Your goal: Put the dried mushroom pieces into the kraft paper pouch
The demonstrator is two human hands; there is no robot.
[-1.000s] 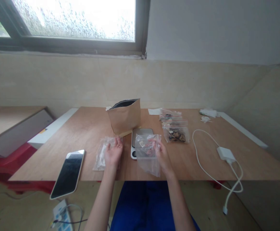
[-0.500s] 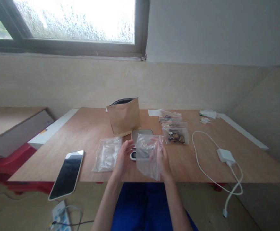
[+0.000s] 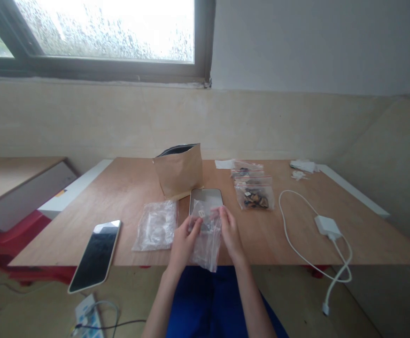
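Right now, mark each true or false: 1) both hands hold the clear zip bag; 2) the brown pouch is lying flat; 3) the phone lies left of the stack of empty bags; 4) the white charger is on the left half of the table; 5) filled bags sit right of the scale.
1) True: the left hand and right hand both grip the clear zip bag over the scale.
2) False: the brown pouch stands upright, top open.
3) True: the phone lies left of the stack of empty bags.
4) False: the white charger is on the right half of the table.
5) True: the filled bags sit right of the scale.
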